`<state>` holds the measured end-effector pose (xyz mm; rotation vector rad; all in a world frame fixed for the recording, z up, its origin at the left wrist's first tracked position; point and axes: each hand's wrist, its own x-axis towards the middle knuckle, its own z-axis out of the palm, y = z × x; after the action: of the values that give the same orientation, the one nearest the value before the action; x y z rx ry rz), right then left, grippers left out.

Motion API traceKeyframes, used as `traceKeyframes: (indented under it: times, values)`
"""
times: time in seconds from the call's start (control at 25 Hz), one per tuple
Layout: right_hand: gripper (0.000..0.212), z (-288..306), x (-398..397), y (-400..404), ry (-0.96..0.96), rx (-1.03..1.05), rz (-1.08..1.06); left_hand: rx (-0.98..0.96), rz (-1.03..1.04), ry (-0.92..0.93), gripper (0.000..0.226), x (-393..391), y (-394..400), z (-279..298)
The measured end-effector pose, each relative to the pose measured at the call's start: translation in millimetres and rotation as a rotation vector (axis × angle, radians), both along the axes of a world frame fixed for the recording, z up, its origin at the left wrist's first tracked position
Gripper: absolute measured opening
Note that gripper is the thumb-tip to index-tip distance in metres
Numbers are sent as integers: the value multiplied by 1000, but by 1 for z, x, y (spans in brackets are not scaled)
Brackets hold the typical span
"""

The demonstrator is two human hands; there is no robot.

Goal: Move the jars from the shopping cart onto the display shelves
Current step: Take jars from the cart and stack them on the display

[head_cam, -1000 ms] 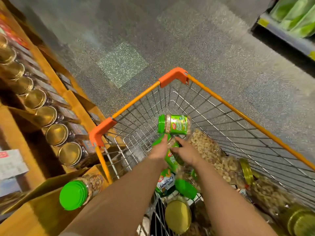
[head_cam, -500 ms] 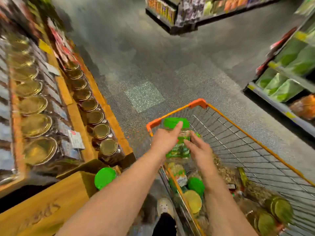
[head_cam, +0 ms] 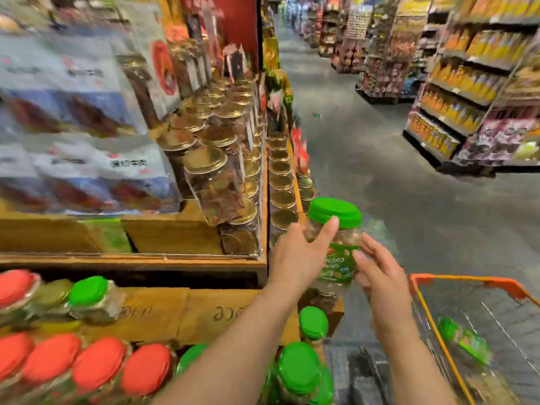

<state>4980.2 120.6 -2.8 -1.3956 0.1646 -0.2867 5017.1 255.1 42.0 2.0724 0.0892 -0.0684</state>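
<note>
A clear cashew jar (head_cam: 339,252) with a green lid and green label is held upright in mid-air, beside the corner of the wooden display shelves (head_cam: 131,260). My left hand (head_cam: 298,255) grips its left side, fingers up by the lid. My right hand (head_cam: 377,276) touches its right side with fingers spread. The orange-rimmed wire shopping cart (head_cam: 467,285) sits at lower right, holding another green-lidded jar (head_cam: 464,340) lying down. Green-lidded jars (head_cam: 301,366) stand on the low shelf below my arms.
Red-lidded jars (head_cam: 96,366) fill the low shelf at left, with one green-lidded jar (head_cam: 87,290) behind them. Gold-lidded jars (head_cam: 280,182) line the upper shelves, boxed goods (head_cam: 73,127) further left. A grey aisle floor (head_cam: 394,171) runs ahead; stocked racks (head_cam: 467,97) stand right.
Both hands lifted the green-lidded jar out of the cart and carried it left toward the shelves. The view swung up from the cart to the aisle.
</note>
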Motion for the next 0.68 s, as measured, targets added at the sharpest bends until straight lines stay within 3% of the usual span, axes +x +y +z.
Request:
traceKeyframes:
  times: [0.2,0.4,0.56,0.68]
  values:
    - [45,21,14,111,32,31,326,-11,335,-102,55,-28,116,10]
    - [41,23,24,208,142,48,568,-37,561,-84,52,-43,210,-4]
    - [89,-2,42,291,293,-15,646,-10,611,-66,52,-37,288,-34]
    - [68,-32,58,350,384,-26,587,11,583,8,52,-14,348,-66]
